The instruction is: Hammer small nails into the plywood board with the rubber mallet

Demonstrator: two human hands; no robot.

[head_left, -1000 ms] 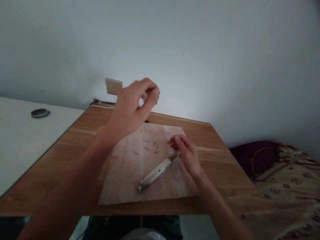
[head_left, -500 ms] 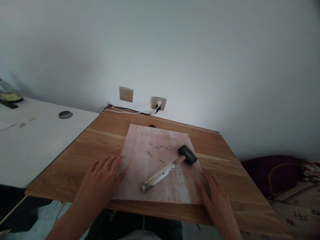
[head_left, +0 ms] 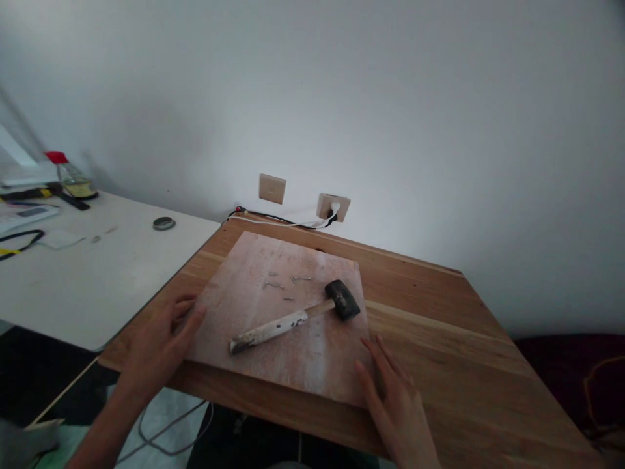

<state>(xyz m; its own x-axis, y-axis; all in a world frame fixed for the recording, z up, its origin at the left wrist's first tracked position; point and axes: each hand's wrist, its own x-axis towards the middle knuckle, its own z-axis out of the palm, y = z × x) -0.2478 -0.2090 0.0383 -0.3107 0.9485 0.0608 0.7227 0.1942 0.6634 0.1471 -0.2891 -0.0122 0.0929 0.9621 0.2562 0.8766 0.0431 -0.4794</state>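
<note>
One big pale wall takes up the whole far side of the scene, with a brown wooden table right up against it. Butting onto its left is a white table.

On the wooden table there's a square pinkish-white board, sitting at a bit of an angle, left of the table's middle.

Both hands are at that board. Left hand is loosely spread at the left edge, thumb apart from the fingers and resting over the rim. Right hand is spread too, down at the near right corner, thumb and fingertips on the edge.

Lying across the board is a mallet, black head toward the right edge, scuffed white handle pointing near and left.

Smaller stuff: a red-capped bottle standing at the far left of the white table, a wall plate plus a socket just right of it with plugs in, and a dark round lid on the white table.

Tiniest are a few metal screws (or nails, too small to tell) scattered on the board, far side of the mallet handle.
</note>
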